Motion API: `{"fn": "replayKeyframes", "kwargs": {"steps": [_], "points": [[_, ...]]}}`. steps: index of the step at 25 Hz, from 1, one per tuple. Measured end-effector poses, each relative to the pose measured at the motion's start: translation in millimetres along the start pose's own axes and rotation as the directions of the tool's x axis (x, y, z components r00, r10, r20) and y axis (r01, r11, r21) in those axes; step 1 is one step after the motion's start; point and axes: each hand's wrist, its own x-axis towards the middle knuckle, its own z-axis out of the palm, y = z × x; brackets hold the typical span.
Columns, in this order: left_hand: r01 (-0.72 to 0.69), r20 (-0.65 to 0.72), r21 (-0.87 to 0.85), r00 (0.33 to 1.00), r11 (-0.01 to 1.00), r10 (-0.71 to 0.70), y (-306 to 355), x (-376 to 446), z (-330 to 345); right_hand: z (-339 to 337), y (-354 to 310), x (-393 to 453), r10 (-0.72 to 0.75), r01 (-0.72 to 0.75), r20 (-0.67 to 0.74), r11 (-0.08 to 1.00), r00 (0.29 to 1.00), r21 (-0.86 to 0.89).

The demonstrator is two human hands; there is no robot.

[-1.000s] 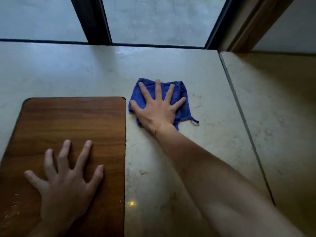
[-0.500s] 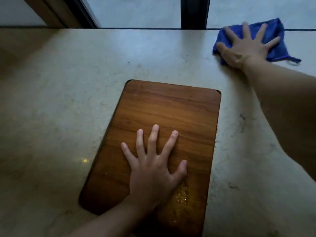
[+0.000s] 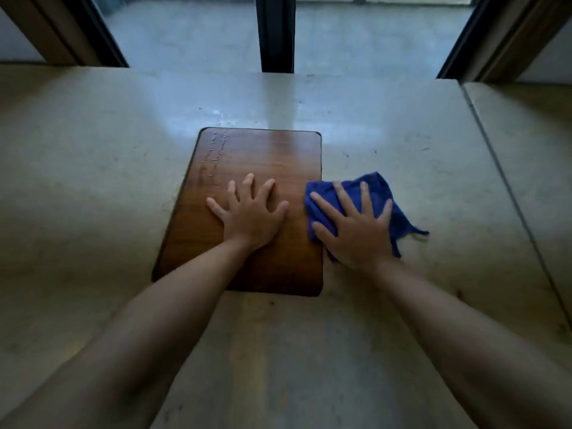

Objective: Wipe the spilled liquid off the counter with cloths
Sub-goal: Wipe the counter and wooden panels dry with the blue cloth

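A blue cloth (image 3: 376, 188) lies on the pale stone counter (image 3: 93, 181), touching the right edge of a brown wooden board (image 3: 278, 156). My right hand (image 3: 353, 226) presses flat on the cloth with its fingers spread. My left hand (image 3: 249, 212) rests flat on the board, fingers apart, holding nothing. Small droplets of liquid (image 3: 216, 153) dot the board's far left part.
A window with a dark centre post (image 3: 276, 32) runs along the counter's far edge. A seam (image 3: 507, 187) splits the counter on the right. Wooden frames stand at the back corners.
My right hand has slid the blue cloth from the far edge by the window back to the board's right side. The left hand stays flat on the board. The view has shifted.
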Motion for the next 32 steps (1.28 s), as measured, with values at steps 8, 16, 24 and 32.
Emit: {"fn": "replayKeyframes", "kwargs": {"steps": [8, 16, 24, 32], "points": [[-0.14, -0.006, -0.157, 0.99, 0.978, 0.141, -145, -97, -77, 15, -81, -284, 0.427, -0.438, 0.159, 0.898, 0.89, 0.043], [0.008, -0.024, -0.041, 1.0, 0.999, -0.009, -242, -65, -101, 24, -169, -281, 0.332, -0.347, 0.151, 0.934, 0.931, 0.083], [0.002, -0.167, 0.086, 0.986, 0.996, 0.012, -256, 56, -87, 30, -135, -93, 0.294, -0.294, -0.013, 0.956, 0.956, 0.015], [-0.003, -0.141, 0.115, 0.99, 0.993, 0.019, -312, 114, -58, -13, -63, 157, 0.462, -0.463, 0.03, 0.883, 0.886, 0.08]]}}
